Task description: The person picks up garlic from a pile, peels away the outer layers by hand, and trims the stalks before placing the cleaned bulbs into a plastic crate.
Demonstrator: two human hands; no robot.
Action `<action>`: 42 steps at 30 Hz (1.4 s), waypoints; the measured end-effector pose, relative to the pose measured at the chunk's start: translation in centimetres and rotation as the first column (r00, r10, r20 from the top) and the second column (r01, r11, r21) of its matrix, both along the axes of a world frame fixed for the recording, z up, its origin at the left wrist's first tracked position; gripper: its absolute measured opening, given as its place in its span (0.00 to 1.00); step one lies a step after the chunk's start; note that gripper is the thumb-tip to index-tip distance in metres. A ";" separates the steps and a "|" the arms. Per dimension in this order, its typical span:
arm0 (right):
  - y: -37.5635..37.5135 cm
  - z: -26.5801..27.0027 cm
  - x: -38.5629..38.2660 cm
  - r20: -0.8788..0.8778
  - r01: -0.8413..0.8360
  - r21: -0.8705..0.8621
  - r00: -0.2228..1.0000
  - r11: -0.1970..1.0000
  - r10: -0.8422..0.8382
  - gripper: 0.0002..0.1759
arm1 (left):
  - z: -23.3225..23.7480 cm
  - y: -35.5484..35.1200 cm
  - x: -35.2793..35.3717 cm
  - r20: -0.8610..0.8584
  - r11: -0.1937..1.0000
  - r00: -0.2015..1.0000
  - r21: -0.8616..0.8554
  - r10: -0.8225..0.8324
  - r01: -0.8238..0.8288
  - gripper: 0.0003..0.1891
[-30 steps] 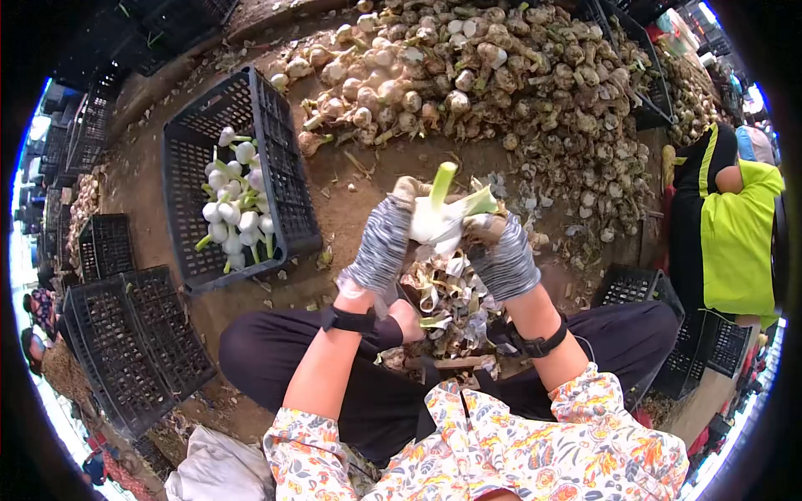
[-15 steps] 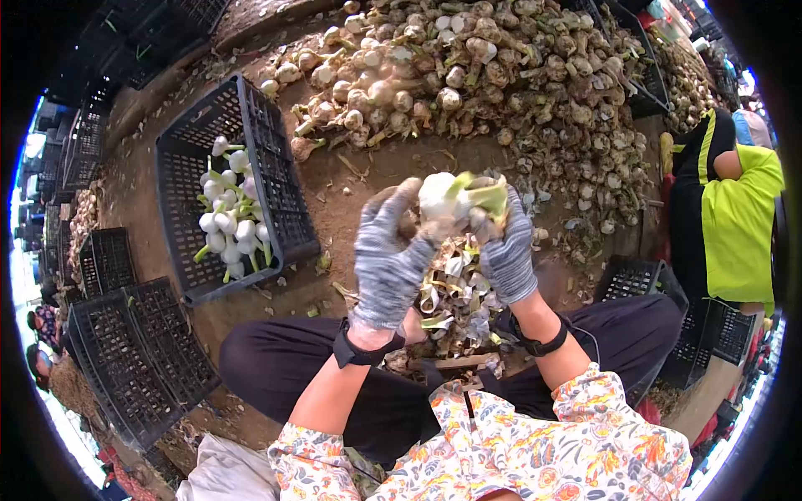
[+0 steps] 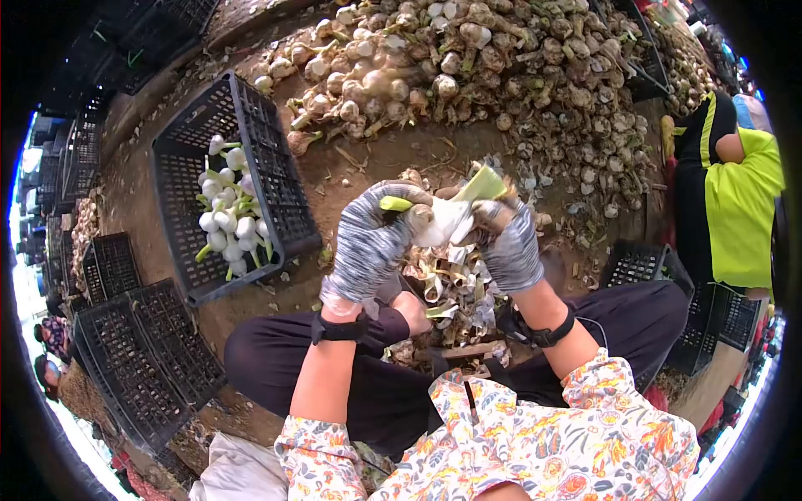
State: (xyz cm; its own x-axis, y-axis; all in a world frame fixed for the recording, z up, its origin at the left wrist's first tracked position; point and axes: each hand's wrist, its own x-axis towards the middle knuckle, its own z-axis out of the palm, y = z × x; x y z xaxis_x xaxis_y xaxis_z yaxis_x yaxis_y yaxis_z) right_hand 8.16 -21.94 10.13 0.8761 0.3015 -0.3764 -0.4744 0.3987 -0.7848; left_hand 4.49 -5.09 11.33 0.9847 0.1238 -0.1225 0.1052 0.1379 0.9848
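At ten o'clock, a crate's wall (image 3: 280, 188) partly hides white bulbs (image 3: 224, 220); near centre, the left hand (image 3: 368, 246), curled closed, grips a garlic bulb (image 3: 444, 224); the right hand (image 3: 510, 246), fingers bent, holds it too, their ends obscured; at three, a person (image 3: 742, 200) is cut off.

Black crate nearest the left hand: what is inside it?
White garlic bulbs, some with green stems, lie heaped inside the black crate. Upper bulbs cover whatever lies beneath them, so the heap's depth cannot be told.
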 end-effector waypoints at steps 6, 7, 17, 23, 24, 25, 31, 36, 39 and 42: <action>-0.2 -1.1 2.1 -0.569 0.014 0.368 0.794 0.930 0.213 0.11 | -1.0 0.6 0.3 0.126 0.897 0.983 -0.406 -0.133 0.174 0.15; 0.0 -1.9 1.7 -0.544 -0.089 0.271 0.807 0.959 0.229 0.11 | -1.2 0.5 0.3 0.136 0.804 0.981 -0.563 -0.139 0.192 0.16; -5.8 -0.5 1.3 -0.140 -0.291 0.543 0.893 0.788 0.427 0.26 | -3.5 0.2 0.5 -0.523 0.345 0.820 -0.744 0.230 -0.572 0.11; -1.7 -4.2 1.5 0.284 -0.115 -0.925 0.429 0.363 0.858 0.28 | -4.0 1.4 0.2 -0.531 0.320 0.806 -0.740 0.261 -0.591 0.11; -0.5 -2.9 1.2 0.263 -0.229 -0.815 0.673 0.532 0.691 0.25 | -4.2 1.6 -0.2 -0.517 0.284 0.818 -0.769 0.251 -0.573 0.12; 0.7 -3.4 1.7 0.214 -0.332 -0.542 0.834 0.772 0.509 0.25 | -4.5 1.8 -0.4 -0.500 0.249 0.832 -0.796 0.241 -0.551 0.12; 4.6 0.0 4.4 -0.160 -0.136 0.619 0.943 0.774 0.293 0.04 | -4.1 2.1 -0.1 -0.466 0.301 0.863 -0.809 0.194 -0.505 0.13; 2.5 -3.8 6.6 -0.015 -0.358 0.490 0.908 0.795 0.418 0.12 | -4.2 5.3 -0.9 -0.533 0.298 0.727 -0.677 0.432 -0.673 0.10; 1.6 -12.4 5.7 0.083 -0.446 -0.744 0.676 0.497 0.732 0.20 | -0.8 9.6 -2.3 -0.313 0.322 0.588 -0.603 0.746 -0.730 0.10; 3.8 -14.7 4.3 0.120 -0.031 -0.986 0.556 0.165 0.823 0.16 | 3.2 11.8 -3.2 -0.030 0.190 0.205 -0.257 0.978 -0.947 0.12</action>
State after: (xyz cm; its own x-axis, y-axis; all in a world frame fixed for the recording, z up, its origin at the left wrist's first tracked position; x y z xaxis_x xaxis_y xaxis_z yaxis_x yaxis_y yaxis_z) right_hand 12.50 -18.15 -4.59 0.7903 0.5656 -0.2357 0.3762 -0.7515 -0.5419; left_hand 1.30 6.76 14.51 0.1142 0.9771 -0.1793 -0.3513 0.2085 0.9127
